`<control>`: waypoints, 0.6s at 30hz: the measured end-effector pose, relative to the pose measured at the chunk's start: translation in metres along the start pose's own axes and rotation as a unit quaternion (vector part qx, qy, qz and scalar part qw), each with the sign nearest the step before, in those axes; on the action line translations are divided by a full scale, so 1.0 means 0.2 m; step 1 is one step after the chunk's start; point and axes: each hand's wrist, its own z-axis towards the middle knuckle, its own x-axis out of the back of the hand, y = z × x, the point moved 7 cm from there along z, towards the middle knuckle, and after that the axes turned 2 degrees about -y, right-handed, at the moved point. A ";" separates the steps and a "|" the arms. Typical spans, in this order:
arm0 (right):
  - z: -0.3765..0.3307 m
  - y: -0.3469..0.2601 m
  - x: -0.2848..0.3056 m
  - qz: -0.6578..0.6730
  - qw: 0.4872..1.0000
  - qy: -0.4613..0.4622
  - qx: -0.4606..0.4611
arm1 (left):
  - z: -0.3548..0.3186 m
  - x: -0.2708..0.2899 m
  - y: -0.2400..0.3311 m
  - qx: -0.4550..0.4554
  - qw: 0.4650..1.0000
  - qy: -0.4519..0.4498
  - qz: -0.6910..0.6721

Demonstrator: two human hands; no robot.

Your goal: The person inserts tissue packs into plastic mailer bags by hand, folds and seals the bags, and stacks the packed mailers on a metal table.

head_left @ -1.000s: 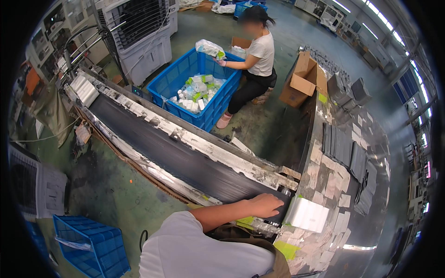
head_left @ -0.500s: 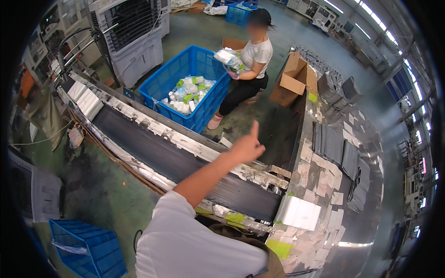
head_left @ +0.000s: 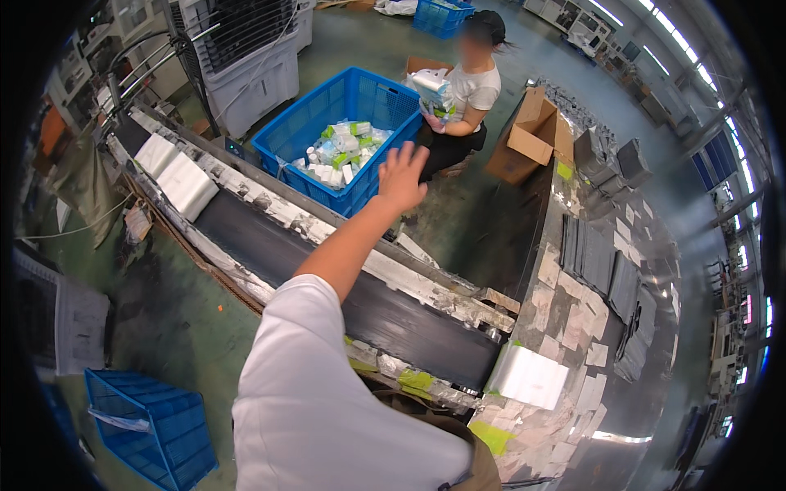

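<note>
My left hand (head_left: 401, 178) is stretched out over the far side of the conveyor belt (head_left: 270, 237), palm down, fingers apart and holding nothing. It appears in front of the near right corner of a blue crate (head_left: 315, 192), and I cannot tell whether it touches anything. That crate holds several white and green plastic-wrapped packs (head_left: 344, 151). Two white wrapped packs (head_left: 187, 186) lie at the left end of the dark belt. Another white pack (head_left: 528, 376) lies at the belt's right end, on the table (head_left: 565, 315). My right hand is out of view.
Across the belt a seated person (head_left: 471, 90) holds a clear-wrapped pack (head_left: 434, 90) in gloved hands. An open cardboard box (head_left: 532, 135) stands to the right. Grey flat bags (head_left: 588, 250) lie on the table. An air cooler (head_left: 246, 65) and a lower-left blue crate (head_left: 151, 425) stand nearby.
My left hand has swung left and up, from a pointing finger to spread fingers. The white packs on the belt have moved right. The seated person's pack is more upright.
</note>
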 end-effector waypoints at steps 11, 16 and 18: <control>-0.06 0.00 -0.09 -0.014 1.000 -0.020 -0.004 | -0.15 -0.31 -0.37 0.328 0.905 -0.160 -0.218; -0.04 -0.02 -0.10 -0.021 1.000 -0.023 0.001 | -0.17 -0.32 -0.41 0.322 0.903 -0.196 -0.205; -0.06 -0.02 -0.12 -0.023 0.999 -0.024 -0.001 | -0.16 -0.34 -0.29 0.285 0.909 -0.202 -0.229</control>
